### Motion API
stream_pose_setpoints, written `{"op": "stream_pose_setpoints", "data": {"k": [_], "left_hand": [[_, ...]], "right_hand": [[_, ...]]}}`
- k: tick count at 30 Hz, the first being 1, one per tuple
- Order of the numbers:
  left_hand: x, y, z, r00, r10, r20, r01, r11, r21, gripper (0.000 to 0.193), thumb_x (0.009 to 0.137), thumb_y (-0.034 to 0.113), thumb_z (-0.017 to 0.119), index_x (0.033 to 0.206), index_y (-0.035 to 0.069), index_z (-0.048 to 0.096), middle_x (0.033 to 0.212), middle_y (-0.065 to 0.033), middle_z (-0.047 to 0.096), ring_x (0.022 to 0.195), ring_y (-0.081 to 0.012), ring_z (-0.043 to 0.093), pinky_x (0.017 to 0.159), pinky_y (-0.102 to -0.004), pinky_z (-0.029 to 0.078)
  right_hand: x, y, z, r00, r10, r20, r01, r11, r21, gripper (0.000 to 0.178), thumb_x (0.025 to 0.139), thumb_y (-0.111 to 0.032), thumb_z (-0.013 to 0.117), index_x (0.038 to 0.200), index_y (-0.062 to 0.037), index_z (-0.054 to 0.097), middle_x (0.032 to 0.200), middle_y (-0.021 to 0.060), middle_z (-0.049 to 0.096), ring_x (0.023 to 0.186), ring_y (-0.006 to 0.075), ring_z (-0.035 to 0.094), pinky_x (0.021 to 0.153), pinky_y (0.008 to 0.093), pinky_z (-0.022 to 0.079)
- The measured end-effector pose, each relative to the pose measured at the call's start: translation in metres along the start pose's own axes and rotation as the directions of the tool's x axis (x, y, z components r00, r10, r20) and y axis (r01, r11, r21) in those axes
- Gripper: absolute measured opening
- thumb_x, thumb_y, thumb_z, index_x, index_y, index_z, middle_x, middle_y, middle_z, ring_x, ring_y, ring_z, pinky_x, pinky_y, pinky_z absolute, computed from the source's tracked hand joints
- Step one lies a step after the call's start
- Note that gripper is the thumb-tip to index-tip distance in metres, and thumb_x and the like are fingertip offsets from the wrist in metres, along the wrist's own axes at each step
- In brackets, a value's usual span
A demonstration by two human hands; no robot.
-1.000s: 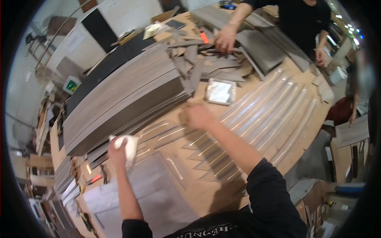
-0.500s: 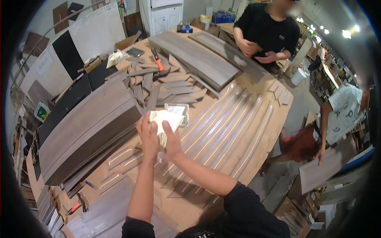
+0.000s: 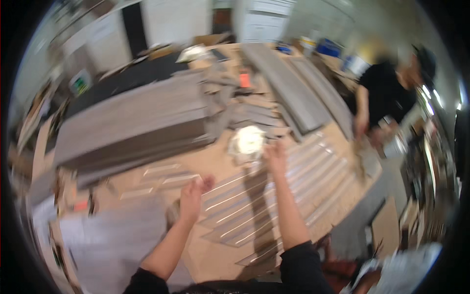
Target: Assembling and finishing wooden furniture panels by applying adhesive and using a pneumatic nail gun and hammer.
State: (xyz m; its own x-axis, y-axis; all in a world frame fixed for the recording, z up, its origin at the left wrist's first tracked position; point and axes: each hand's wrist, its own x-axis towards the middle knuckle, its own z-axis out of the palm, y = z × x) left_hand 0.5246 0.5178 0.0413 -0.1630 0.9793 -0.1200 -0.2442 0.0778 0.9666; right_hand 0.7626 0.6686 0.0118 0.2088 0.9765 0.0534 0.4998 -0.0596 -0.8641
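My right hand (image 3: 275, 153) touches the edge of a small shiny white-lit rectangular tray (image 3: 248, 141) lying on the tan worktable (image 3: 215, 161) beside stacked long grey planks (image 3: 132, 122); grip too blurred to tell. My left hand (image 3: 192, 193) is loosely curled, holding nothing, near clear plastic strips (image 3: 166, 174)

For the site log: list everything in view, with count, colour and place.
Plank stack: one, grey, left on table.
Long planks: several, grey, far right of table.
Clear strips: many, see-through, table centre.
Pale shiny pad: one, whitish, by right hand; blurred.
Table: one, tan.
Grey sheet: one, near left.
Co-worker: one, black top, far right.
Left hand: closed, over strips.
Right hand: touching pad's edge.
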Motion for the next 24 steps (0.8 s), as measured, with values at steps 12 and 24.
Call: {"op": "stream_pose_setpoints", "data": {"k": [12, 24], "left_hand": [[-0.342, 0.001, -0.216, 0.515, 0.531, -0.673, 0.347, 0.589, 0.730, 0.028, 0.090, 0.018, 0.054, 0.110, -0.001, 0.058, 0.105, -0.0181, 0.058, 0.099, -0.0289, 0.055, 0.086, -0.0367, 0.042], [-0.341, -0.067, -0.215, 0.302, 0.707, -0.640, 0.579, 0.398, 0.712, 0.060, 0.086, 0.035, 0.058, 0.135, 0.005, 0.038, 0.142, -0.0197, 0.028, 0.130, -0.0391, 0.027, 0.106, -0.0517, 0.021]], "right_hand": [[-0.225, -0.044, -0.019, 0.781, -0.270, 0.564, 0.231, 0.963, 0.141, 0.052, 0.085, -0.003, 0.056, 0.134, -0.0007, 0.040, 0.132, 0.0132, 0.049, 0.121, 0.0242, 0.047, 0.102, 0.0354, 0.036], [-0.358, -0.044, 0.043, 0.492, -0.296, 0.819, 0.426, 0.902, 0.070, 0.071, 0.076, -0.018, 0.070, 0.135, 0.0016, 0.035, 0.123, 0.0197, 0.048, 0.096, 0.0265, 0.055, 0.083, 0.0347, 0.047]]}}
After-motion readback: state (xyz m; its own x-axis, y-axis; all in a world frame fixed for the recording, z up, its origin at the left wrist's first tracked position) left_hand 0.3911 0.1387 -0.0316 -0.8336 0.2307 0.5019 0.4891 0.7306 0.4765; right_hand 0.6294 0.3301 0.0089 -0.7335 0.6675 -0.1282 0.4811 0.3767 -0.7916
